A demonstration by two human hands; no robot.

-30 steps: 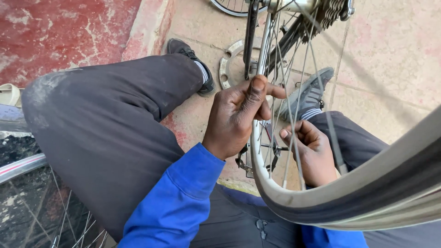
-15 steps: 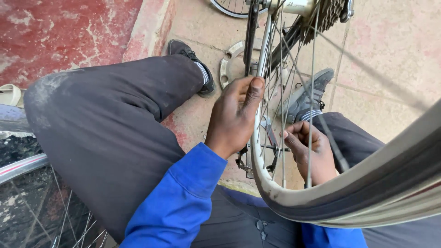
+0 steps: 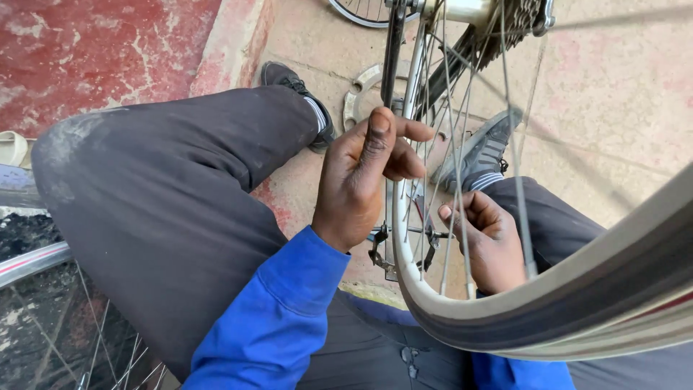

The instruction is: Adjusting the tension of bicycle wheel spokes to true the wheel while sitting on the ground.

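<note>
Soft, even daylight lit the scene, with faint shadows and no harsh glare. The near grey rubber bicycle tyre (image 3: 577, 303) was blurred and bowed toward the edge; the thin silver wire spokes (image 3: 447, 144) looked slightly smeared.

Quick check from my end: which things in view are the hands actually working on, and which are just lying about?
In hand:
- bicycle wheel, rim and spokes, between the knees
- left hand at the rim
- right hand pinching a spoke near the rim
- gear cluster on that wheel's hub

Lying about:
- metal ring on the ground by the shoe
- second wheel, lower left
- pale container, left edge
</note>
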